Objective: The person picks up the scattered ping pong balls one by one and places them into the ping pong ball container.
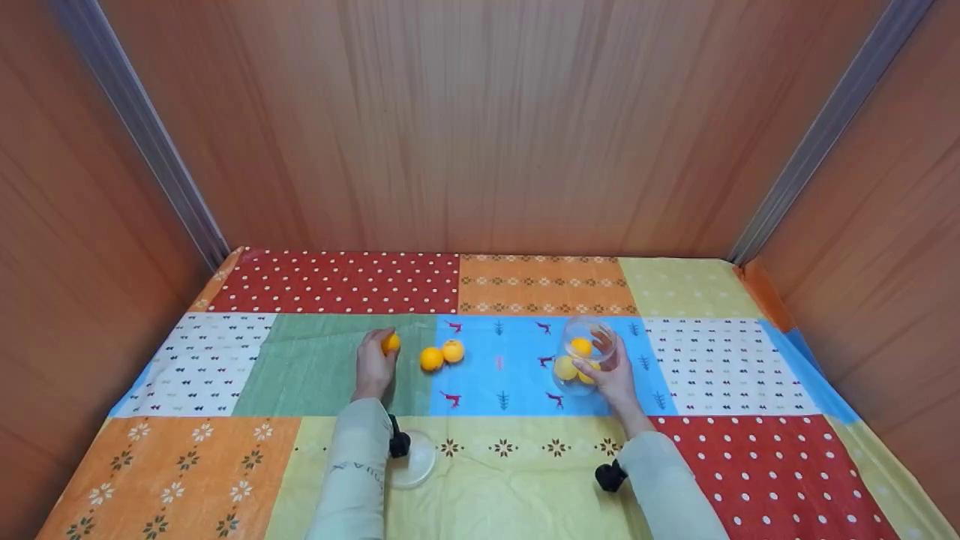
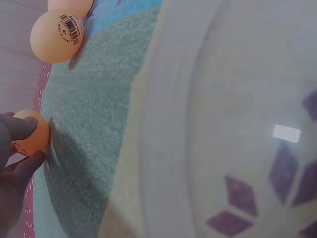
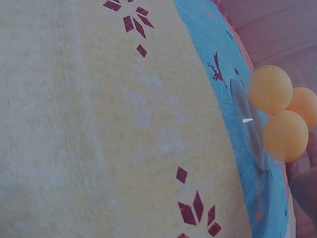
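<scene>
My left hand [image 1: 375, 364] pinches an orange ping-pong ball [image 2: 35, 133] between thumb and fingers over the green patch of the cloth. Two more ping-pong balls [image 1: 431, 359] lie side by side just right of that hand; print shows on one ball [image 2: 57, 35] in the left wrist view. On the blue patch, my right hand [image 1: 616, 375] grips a clear plastic jar [image 1: 576, 387] round its right side. Inside the jar are three ping-pong balls [image 3: 270, 89]. Most of the right hand is out of the right wrist view.
A clear round lid [image 1: 412, 459] lies on the yellow patch beside my left forearm. The patchwork tablecloth [image 1: 502, 487] covers the table. Wood-grain panels [image 1: 480, 135] close off the back and both sides.
</scene>
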Demonstrator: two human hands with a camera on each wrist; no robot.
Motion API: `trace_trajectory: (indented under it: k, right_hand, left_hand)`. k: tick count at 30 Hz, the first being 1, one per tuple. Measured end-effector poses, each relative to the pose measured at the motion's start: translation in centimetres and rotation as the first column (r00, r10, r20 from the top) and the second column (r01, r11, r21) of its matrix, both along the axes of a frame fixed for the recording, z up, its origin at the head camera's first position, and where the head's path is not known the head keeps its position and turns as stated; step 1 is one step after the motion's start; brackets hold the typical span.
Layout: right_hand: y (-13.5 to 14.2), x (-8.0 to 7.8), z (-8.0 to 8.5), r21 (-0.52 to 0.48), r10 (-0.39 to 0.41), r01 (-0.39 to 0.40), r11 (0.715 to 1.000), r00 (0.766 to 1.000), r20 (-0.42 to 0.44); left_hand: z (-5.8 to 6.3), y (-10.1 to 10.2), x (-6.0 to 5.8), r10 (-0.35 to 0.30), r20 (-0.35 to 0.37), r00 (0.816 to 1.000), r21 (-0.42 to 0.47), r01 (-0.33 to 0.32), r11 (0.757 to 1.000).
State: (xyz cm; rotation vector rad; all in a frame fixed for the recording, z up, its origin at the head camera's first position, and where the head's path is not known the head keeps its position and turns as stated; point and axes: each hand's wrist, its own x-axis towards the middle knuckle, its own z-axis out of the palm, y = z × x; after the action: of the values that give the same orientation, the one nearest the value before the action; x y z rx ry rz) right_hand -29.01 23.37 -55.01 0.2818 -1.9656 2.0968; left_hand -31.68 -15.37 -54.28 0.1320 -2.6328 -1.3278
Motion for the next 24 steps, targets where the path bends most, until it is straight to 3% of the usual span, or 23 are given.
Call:
trace_trajectory:
  k: [6,15,24]
  right_hand:
    - [-0.1,0.1,0.0,-0.002,-0.004,0.004,1.000,1.000,-0.006]
    - [0.0,0.2,0.1,0.002,0.004,-0.004,1.000,1.000,0.008]
    - [-0.4,1.1,1.8,0.011,0.017,-0.017,1.000,0.999,0.037]
  left_hand:
    - [-0.1,0.1,0.1,0.004,-0.029,1.000,-0.005,-0.004,1.000]
    - [0.8,0.6,0.1,-0.003,-0.062,0.998,0.006,0.003,1.000]
    - [2.0,1.5,-0.2,-0.016,-0.060,0.998,0.036,0.019,0.999]
